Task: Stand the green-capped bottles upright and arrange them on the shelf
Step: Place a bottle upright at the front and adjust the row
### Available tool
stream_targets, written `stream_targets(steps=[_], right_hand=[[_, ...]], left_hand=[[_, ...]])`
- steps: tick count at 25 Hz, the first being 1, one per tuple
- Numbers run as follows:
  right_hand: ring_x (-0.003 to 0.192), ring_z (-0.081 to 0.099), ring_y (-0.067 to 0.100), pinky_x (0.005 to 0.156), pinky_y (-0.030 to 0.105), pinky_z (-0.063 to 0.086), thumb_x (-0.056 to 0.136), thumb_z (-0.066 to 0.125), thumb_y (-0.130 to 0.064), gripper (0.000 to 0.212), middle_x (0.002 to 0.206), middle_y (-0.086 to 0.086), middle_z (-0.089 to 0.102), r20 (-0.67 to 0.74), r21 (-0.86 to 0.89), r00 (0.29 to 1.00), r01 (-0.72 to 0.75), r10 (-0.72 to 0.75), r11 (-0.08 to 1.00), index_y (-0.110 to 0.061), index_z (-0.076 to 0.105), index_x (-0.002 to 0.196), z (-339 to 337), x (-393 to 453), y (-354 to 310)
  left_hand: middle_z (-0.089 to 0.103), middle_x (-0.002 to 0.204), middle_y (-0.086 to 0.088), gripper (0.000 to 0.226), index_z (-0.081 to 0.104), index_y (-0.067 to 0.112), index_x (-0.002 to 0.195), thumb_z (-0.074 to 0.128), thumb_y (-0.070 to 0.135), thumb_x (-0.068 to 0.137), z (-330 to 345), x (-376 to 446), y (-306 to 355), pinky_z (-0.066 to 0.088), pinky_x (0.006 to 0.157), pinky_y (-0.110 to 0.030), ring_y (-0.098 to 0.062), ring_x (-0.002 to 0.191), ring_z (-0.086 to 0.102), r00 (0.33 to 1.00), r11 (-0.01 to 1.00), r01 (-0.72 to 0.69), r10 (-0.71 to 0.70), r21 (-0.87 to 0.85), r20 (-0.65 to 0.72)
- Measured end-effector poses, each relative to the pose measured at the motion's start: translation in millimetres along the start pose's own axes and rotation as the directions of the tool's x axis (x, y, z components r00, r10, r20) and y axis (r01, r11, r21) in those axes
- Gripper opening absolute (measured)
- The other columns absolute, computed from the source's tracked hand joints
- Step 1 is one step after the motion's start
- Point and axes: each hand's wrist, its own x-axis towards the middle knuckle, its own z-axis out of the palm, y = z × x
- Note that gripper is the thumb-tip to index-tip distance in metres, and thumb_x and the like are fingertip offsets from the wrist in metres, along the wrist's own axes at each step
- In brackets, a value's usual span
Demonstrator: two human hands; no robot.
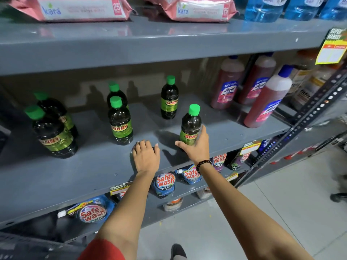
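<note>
Several dark Sunny bottles with green caps stand upright on the grey middle shelf (97, 166). Two stand at the left, front one (50, 132) and one behind it (56, 109). Two more are in the middle, front (120, 122) and rear (115, 93). One stands further back (169, 98). My right hand (197, 145) wraps the base of the front right bottle (190, 124), which is upright near the shelf edge. My left hand (145, 156) rests flat on the shelf, fingers apart, holding nothing, just in front of the middle front bottle.
Tall reddish Lizol bottles (266, 102) stand on the same shelf at the right. Pink Kara packs (75, 8) and blue bottles (262, 8) fill the shelf above. Safe Wash pouches (165, 182) sit on the shelf below. A slanted metal upright (300, 124) borders the right.
</note>
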Motion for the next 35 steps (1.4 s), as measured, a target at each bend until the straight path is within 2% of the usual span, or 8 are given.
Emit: stream_targets(steps=[4,8,10,13,18,25,30,35], right_hand=[[0.093,0.050,0.025,0.083,0.042,0.048,0.074,0.073,-0.043,0.057,0.098,0.002,0.042,-0.351,0.017,0.936,0.041,-0.033,0.999,-0.004,0.047,0.106,26.8,-50.2,12.0],[0.081,0.045,0.019,0.073,0.041,0.046,0.081,0.067,-0.029,0.031,0.090,0.000,0.043,-0.234,0.014,0.963,0.138,-0.131,0.990,-0.010,0.047,0.094,73.3,-79.4,-8.3],[0.088,0.049,0.022,0.079,0.041,0.047,0.082,0.066,-0.028,0.033,0.096,0.005,0.049,-0.090,-0.011,0.977,0.191,-0.191,0.981,-0.007,0.048,0.100,99.4,-82.8,-32.8],[0.119,0.047,0.031,0.101,0.041,0.041,0.078,0.073,-0.028,0.063,0.126,0.017,0.049,0.104,-0.005,0.983,0.153,-0.151,0.988,0.000,0.043,0.126,137.3,-75.1,-75.8],[0.136,0.034,0.033,0.111,0.039,0.033,0.070,0.080,-0.017,0.104,0.149,0.021,0.029,0.168,0.101,0.985,0.004,-0.021,0.995,-0.001,0.012,0.147,168.9,-46.5,-129.1],[0.107,0.059,0.036,0.088,0.041,0.050,0.076,0.072,-0.020,0.053,0.117,0.021,0.060,0.149,0.006,0.988,0.045,-0.045,0.999,0.000,0.044,0.116,164.2,-41.9,-126.5],[0.093,0.060,0.028,0.074,0.028,0.044,0.069,0.073,-0.028,0.050,0.107,0.013,0.060,0.114,0.044,0.983,0.138,-0.143,0.989,-0.013,0.048,0.110,142.2,-81.0,-99.7],[0.099,0.058,0.027,0.084,0.034,0.048,0.068,0.073,-0.029,0.060,0.110,0.011,0.058,0.078,0.029,0.978,0.192,-0.194,0.981,-0.015,0.047,0.121,127.2,-110.6,-84.1]], left_hand=[[0.063,0.114,-0.021,0.032,0.057,0.000,0.109,0.051,0.026,0.091,-19.4,-19.1,-39.1,0.041,0.099,-0.048,-0.037,0.112,0.053,0.994,0.999,-0.020,0.014,-0.050,-0.110],[0.062,0.117,-0.020,0.034,0.056,0.001,0.112,0.049,0.028,0.092,-48.4,-27.4,-91.9,0.039,0.101,-0.048,-0.036,0.115,0.052,0.990,1.000,0.030,-0.031,-0.008,-0.135],[0.061,0.119,-0.020,0.035,0.055,0.001,0.114,0.048,0.028,0.092,-61.9,-27.8,-116.5,0.038,0.102,-0.048,-0.036,0.117,0.050,0.988,0.997,0.071,-0.068,0.019,-0.141],[0.060,0.120,-0.021,0.035,0.054,0.001,0.114,0.047,0.029,0.093,-74.3,-28.3,-147.0,0.037,0.104,-0.049,-0.036,0.119,0.049,0.985,0.992,0.118,-0.111,0.046,-0.134],[0.058,0.121,-0.019,0.035,0.053,0.002,0.115,0.048,0.028,0.092,-79.4,-27.1,-172.9,0.036,0.104,-0.047,-0.034,0.118,0.049,0.983,0.988,0.144,-0.136,0.062,-0.125],[0.057,0.125,-0.016,0.039,0.052,0.003,0.118,0.046,0.032,0.092,-76.6,-26.2,-177.0,0.035,0.107,-0.046,-0.033,0.121,0.047,0.986,0.989,0.128,-0.119,0.077,-0.114],[0.057,0.126,-0.017,0.038,0.052,0.003,0.118,0.045,0.031,0.092,-77.1,-27.9,-176.3,0.034,0.107,-0.047,-0.033,0.121,0.046,0.986,0.989,0.131,-0.124,0.062,-0.110],[0.057,0.125,-0.018,0.039,0.051,0.002,0.118,0.045,0.030,0.093,-77.3,-28.9,-176.8,0.035,0.107,-0.047,-0.035,0.120,0.046,0.989,0.989,0.124,-0.117,0.076,-0.095]])
